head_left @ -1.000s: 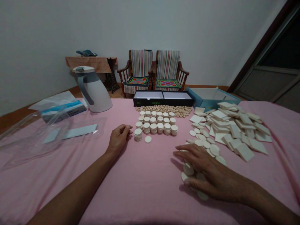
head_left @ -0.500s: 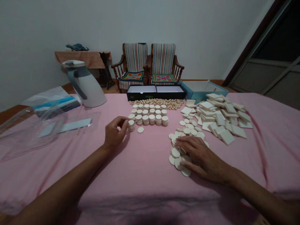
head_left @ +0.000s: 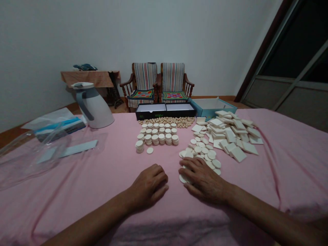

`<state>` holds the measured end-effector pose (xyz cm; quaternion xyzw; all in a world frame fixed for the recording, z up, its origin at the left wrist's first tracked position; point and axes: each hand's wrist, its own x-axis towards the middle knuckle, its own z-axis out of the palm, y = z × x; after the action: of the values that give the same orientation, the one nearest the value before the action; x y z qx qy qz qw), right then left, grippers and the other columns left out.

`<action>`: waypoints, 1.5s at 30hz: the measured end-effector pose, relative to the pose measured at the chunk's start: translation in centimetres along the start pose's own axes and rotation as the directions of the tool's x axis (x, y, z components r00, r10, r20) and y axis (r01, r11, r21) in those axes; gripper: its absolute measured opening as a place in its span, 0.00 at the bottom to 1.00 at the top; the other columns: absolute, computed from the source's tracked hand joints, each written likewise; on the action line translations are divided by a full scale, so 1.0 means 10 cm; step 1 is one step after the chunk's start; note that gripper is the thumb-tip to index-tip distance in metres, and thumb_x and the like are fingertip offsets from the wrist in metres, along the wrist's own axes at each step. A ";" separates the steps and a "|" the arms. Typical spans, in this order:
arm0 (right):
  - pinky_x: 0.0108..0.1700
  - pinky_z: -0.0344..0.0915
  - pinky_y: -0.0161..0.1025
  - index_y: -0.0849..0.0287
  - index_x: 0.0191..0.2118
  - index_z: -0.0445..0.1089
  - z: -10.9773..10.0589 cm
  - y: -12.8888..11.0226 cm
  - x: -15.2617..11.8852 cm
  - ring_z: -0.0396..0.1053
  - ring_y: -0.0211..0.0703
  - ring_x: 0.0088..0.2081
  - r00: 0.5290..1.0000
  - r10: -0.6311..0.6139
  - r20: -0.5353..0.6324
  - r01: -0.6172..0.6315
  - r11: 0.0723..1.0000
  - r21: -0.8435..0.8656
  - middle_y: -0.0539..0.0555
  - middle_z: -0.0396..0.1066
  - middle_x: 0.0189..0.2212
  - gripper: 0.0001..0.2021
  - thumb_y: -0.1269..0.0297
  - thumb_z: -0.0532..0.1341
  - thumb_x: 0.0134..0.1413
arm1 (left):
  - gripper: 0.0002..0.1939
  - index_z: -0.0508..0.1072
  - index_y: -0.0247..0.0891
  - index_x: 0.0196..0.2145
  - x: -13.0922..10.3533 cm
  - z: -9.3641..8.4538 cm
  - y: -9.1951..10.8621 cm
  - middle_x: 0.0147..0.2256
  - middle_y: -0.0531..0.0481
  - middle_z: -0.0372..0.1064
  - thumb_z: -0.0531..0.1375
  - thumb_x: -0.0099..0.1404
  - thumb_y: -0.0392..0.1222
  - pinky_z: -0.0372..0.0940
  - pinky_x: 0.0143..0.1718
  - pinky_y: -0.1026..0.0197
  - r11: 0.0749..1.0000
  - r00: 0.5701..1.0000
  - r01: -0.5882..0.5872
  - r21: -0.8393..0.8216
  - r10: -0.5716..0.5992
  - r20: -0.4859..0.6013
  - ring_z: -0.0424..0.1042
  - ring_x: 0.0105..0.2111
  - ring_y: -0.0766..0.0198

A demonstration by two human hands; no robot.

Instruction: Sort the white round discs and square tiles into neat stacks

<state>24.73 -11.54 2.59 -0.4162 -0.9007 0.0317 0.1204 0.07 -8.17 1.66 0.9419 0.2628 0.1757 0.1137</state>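
Head view: counting two bare hands, with the left hand [head_left: 150,184] curled low over the pink cloth [head_left: 89,181] (cannot tell if gripping anything) and the right hand [head_left: 205,179] spread, thumb apart from fingers, upon loose discs [head_left: 197,149], too overlapped to count. Straight ahead of the left hand, can count nineteen stacks [head_left: 155,139], three rows of six plus one, and one single disc [head_left: 150,150]. Ahead and rightward of the right hand, can see one heap of square tiles [head_left: 230,135].

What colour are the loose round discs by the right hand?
Off-white; the round discs show best in the head view, partly covered by the right hand.
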 end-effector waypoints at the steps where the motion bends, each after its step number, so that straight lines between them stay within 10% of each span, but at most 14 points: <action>1: 0.56 0.51 0.52 0.58 0.48 0.66 0.00 0.03 0.03 0.54 0.53 0.57 1.000 -0.004 -0.008 0.004 1.000 -0.004 0.60 0.62 0.54 0.14 0.64 0.54 0.57 | 0.04 0.66 0.38 0.33 0.00 0.00 0.00 0.33 0.47 0.63 0.53 0.65 0.38 0.59 0.35 0.60 1.000 1.000 0.001 0.009 -0.001 0.003 0.63 0.34 0.61; 21: 0.45 0.61 0.41 0.61 0.40 0.70 -0.05 0.95 0.49 0.65 0.47 0.43 0.931 0.313 -0.186 -0.326 0.944 -0.043 0.59 0.70 0.39 0.10 0.70 0.54 0.54 | 0.08 0.65 0.37 0.33 0.00 0.00 0.01 0.33 0.46 0.63 0.48 0.67 0.36 0.60 0.36 0.58 1.000 0.998 0.017 0.022 -0.019 0.054 0.61 0.34 0.62; 34: 0.49 0.58 0.47 0.52 0.50 0.71 0.06 1.36 1.03 0.65 0.52 0.51 0.934 0.340 0.108 -0.341 0.940 -0.013 0.55 0.70 0.50 0.24 0.79 0.52 0.51 | 0.11 0.68 0.35 0.28 0.14 -0.10 -0.37 0.27 0.48 0.63 0.50 0.67 0.36 0.57 0.30 0.62 0.997 0.996 0.074 0.019 -0.073 -0.049 0.62 0.28 0.65; 40: 0.45 0.59 0.38 0.60 0.41 0.74 0.00 1.33 0.92 0.68 0.46 0.43 0.928 0.369 0.045 -0.369 0.929 -0.011 0.58 0.74 0.40 0.15 0.76 0.53 0.53 | 0.10 0.68 0.35 0.28 0.06 -0.06 -0.47 0.26 0.50 0.62 0.52 0.66 0.36 0.56 0.28 0.64 0.984 0.972 0.150 -0.100 -0.165 -0.166 0.61 0.26 0.67; 45: 0.41 0.61 0.36 0.60 0.45 0.71 -0.07 0.83 0.87 0.67 0.42 0.39 0.943 0.287 -0.170 -0.280 0.958 0.060 0.57 0.71 0.37 0.14 0.73 0.53 0.56 | 0.14 0.62 0.36 0.21 0.05 -0.09 -0.54 0.21 0.54 0.57 0.53 0.64 0.37 0.51 0.24 0.64 0.953 0.917 0.281 -0.115 -0.302 -0.262 0.56 0.22 0.70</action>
<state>25.66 0.43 3.62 -0.5405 -0.8165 0.0273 0.2010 -2.36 -3.27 0.98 0.8534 0.4068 0.2962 0.1362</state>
